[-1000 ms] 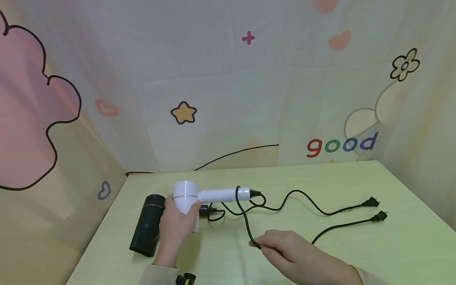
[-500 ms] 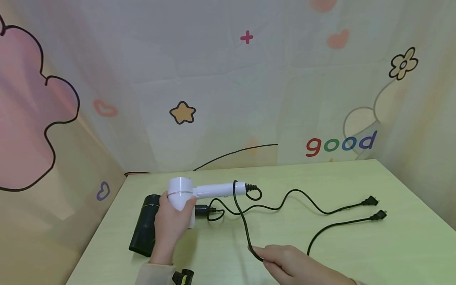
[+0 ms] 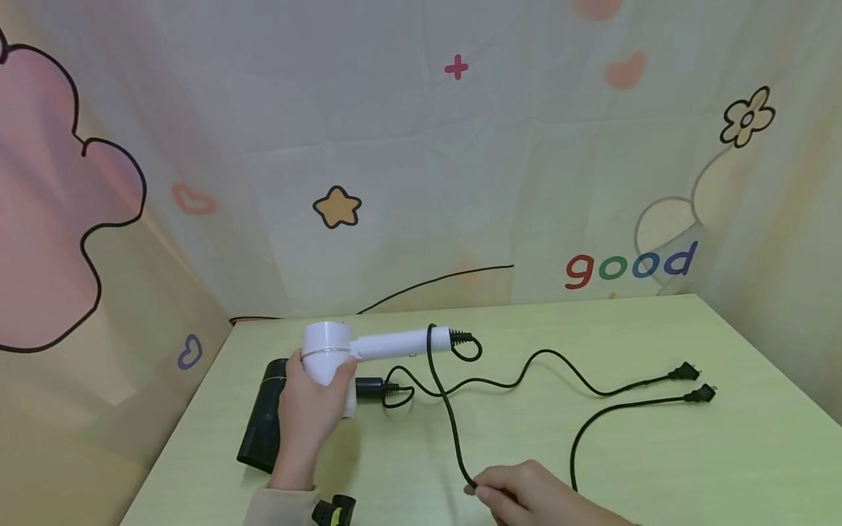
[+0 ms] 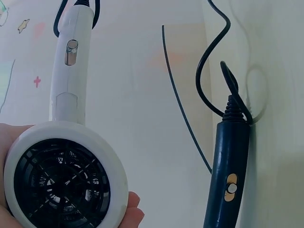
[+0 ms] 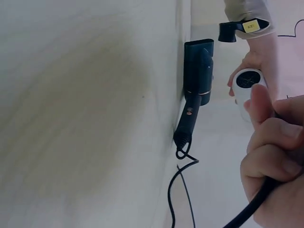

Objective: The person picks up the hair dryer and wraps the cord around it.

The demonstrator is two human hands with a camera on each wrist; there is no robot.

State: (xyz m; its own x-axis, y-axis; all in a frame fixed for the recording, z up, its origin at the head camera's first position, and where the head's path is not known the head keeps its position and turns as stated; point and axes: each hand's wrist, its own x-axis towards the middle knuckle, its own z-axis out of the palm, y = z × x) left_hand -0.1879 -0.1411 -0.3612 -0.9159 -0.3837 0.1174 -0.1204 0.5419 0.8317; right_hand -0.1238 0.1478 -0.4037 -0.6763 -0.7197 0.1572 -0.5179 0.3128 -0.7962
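My left hand (image 3: 309, 416) grips a white hair dryer (image 3: 397, 344) by its head, above the table. Its handle points right, and its black cord (image 3: 452, 424) crosses over the handle near the end. At the table's near side my right hand (image 3: 536, 497) holds this cord with curled fingers; the right wrist view shows the cord (image 5: 256, 204) running out below them. Behind my left hand a black hair dryer (image 3: 259, 431) lies on the table, partly covered. The left wrist view faces the white dryer's round grille (image 4: 61, 183) and handle switch (image 4: 71, 52).
The black dryer's cord (image 3: 490, 382) winds rightward over the pale green table (image 3: 395, 475) to a plug (image 3: 684, 371). A second plug (image 3: 700, 394) lies just in front of it, on the cord from my right hand. A printed curtain (image 3: 421, 241) hangs behind.
My left hand has lifted the white hair dryer slightly and shifted it left. My right hand has moved down toward the near edge with the cord. The black dryer stays put.
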